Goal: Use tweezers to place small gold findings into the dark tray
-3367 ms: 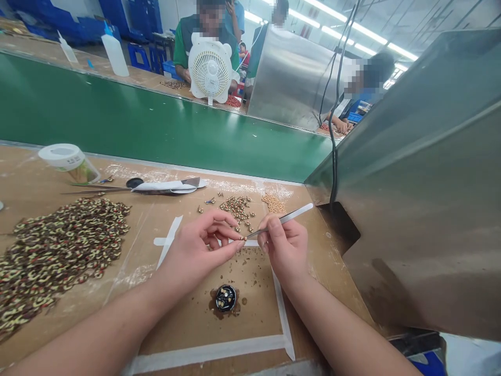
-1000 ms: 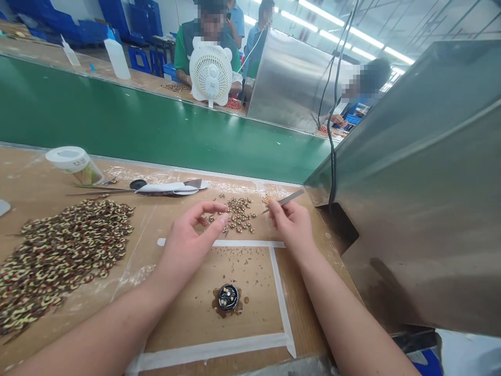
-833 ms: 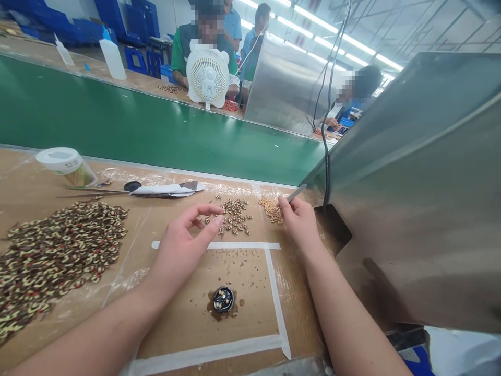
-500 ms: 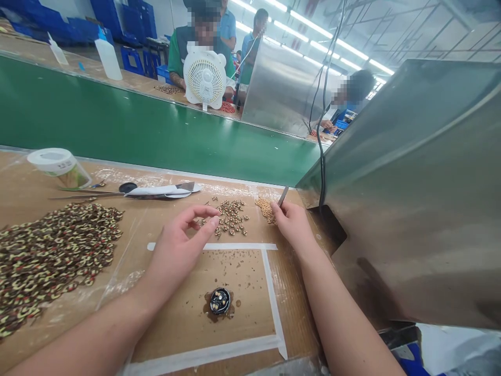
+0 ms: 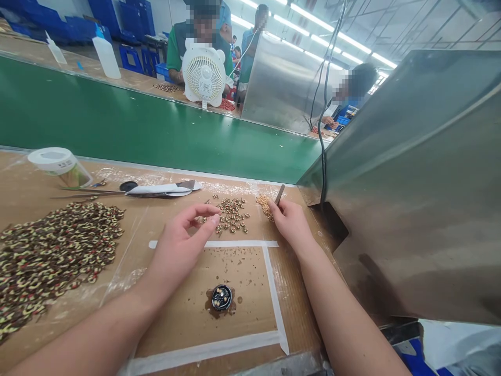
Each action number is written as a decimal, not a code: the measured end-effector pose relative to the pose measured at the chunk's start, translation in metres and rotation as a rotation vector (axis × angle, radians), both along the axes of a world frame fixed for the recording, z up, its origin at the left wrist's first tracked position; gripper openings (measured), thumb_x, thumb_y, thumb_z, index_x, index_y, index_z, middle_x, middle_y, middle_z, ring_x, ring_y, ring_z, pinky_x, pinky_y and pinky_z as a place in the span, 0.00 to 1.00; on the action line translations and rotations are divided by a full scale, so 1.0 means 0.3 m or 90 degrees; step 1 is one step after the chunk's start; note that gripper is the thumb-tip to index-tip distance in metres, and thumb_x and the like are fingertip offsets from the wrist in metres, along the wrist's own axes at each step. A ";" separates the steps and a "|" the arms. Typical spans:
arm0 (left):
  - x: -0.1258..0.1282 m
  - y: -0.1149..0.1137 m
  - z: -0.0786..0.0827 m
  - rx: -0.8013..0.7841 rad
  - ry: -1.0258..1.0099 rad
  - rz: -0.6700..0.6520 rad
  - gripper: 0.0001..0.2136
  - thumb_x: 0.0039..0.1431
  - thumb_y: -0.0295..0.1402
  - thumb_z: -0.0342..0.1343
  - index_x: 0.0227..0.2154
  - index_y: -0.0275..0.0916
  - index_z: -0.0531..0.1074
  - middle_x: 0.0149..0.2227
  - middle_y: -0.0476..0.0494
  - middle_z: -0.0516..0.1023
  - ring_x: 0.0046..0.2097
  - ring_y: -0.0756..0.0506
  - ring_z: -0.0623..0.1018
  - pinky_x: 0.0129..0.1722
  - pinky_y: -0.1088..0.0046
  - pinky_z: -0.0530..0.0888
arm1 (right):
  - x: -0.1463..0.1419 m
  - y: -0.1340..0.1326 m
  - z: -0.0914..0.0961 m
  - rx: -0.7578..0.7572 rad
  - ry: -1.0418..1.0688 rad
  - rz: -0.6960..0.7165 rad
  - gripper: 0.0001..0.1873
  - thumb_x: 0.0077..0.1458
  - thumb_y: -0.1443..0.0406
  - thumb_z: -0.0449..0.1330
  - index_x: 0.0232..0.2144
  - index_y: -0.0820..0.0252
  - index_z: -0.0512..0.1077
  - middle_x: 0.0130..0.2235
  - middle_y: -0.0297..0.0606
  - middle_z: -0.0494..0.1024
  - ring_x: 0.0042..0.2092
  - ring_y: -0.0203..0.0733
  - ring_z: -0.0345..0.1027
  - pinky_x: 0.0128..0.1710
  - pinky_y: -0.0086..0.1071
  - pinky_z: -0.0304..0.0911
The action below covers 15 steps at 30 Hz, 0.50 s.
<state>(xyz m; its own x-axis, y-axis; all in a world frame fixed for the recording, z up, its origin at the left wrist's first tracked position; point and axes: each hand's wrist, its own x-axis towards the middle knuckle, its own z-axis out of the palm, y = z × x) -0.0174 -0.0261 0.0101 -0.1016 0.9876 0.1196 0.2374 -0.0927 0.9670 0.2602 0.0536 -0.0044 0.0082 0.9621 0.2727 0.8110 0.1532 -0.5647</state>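
My left hand (image 5: 187,232) hovers over the cardboard with thumb and index fingertips pinched together. Whatever lies between them is too small to make out. Just beyond those fingertips are small brown-and-cream pieces (image 5: 231,211) in a loose pile. My right hand (image 5: 291,223) is closed around tweezers (image 5: 279,195); their flat grey end sticks up past the thumb and the tips are hidden. It is at the small golden beads (image 5: 264,205), partly covering them. Nearer me, a round black cap (image 5: 222,298) holds dark liquid and several pale beads, with a wet stain around it.
A large heap of brown-and-yellow pieces (image 5: 58,256) spreads at left. Behind it are a white tub (image 5: 60,167) and a wrapped blade (image 5: 164,189). White tape (image 5: 276,303) frames the cap. A metal panel (image 5: 410,198) rises at right. Across the green belt (image 5: 156,125) people work near a fan (image 5: 204,73).
The tweezers' visible end has tilted slightly and moved a little left, with my right hand still by the golden beads. My left hand keeps nearly the same pose. The view has shifted slightly.
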 end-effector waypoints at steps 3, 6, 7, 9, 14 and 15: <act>0.001 0.000 0.010 -0.001 -0.012 -0.013 0.11 0.67 0.47 0.62 0.43 0.47 0.81 0.47 0.47 0.83 0.49 0.41 0.78 0.50 0.63 0.70 | -0.015 -0.005 0.007 0.001 0.105 0.014 0.26 0.63 0.49 0.59 0.18 0.57 0.65 0.19 0.32 0.63 0.24 0.38 0.56 0.26 0.34 0.44; 0.006 0.000 0.020 -0.027 -0.041 -0.080 0.13 0.67 0.48 0.62 0.38 0.44 0.81 0.41 0.46 0.83 0.43 0.45 0.77 0.43 0.68 0.70 | -0.064 -0.035 0.026 -0.065 0.403 0.082 0.26 0.61 0.45 0.62 0.25 0.59 0.72 0.19 0.29 0.65 0.21 0.34 0.53 0.23 0.31 0.45; 0.010 0.000 0.020 -0.056 -0.060 -0.122 0.14 0.68 0.48 0.61 0.37 0.43 0.81 0.39 0.46 0.83 0.38 0.47 0.76 0.38 0.70 0.70 | -0.085 -0.051 0.033 -0.099 0.514 0.120 0.26 0.61 0.43 0.63 0.28 0.60 0.74 0.20 0.29 0.66 0.20 0.33 0.53 0.22 0.30 0.45; 0.017 -0.003 0.015 -0.140 -0.119 -0.219 0.17 0.68 0.51 0.60 0.39 0.43 0.82 0.39 0.45 0.83 0.28 0.51 0.68 0.28 0.73 0.63 | -0.130 -0.088 0.044 -0.153 0.672 0.209 0.26 0.59 0.43 0.66 0.29 0.60 0.75 0.19 0.28 0.67 0.18 0.30 0.52 0.21 0.28 0.45; 0.029 -0.020 0.008 -0.276 -0.274 -0.365 0.18 0.66 0.53 0.61 0.42 0.42 0.82 0.29 0.50 0.75 0.21 0.55 0.53 0.21 0.75 0.48 | -0.205 -0.156 0.042 -0.237 0.798 0.353 0.24 0.60 0.46 0.68 0.29 0.61 0.76 0.18 0.27 0.69 0.17 0.27 0.53 0.18 0.24 0.45; 0.030 -0.024 0.011 -0.286 -0.285 -0.380 0.18 0.67 0.52 0.61 0.39 0.41 0.82 0.22 0.54 0.67 0.21 0.55 0.51 0.21 0.76 0.47 | -0.213 -0.161 0.036 -0.253 0.804 0.365 0.24 0.60 0.46 0.68 0.29 0.61 0.76 0.18 0.27 0.70 0.16 0.27 0.53 0.18 0.24 0.45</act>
<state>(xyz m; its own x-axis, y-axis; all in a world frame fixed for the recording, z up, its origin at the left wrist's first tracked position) -0.0083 -0.0334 0.0132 0.5042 0.8348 -0.2210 -0.1410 0.3321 0.9327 0.1962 0.0054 0.0065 -0.3699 0.9243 0.0937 -0.3714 -0.0546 -0.9269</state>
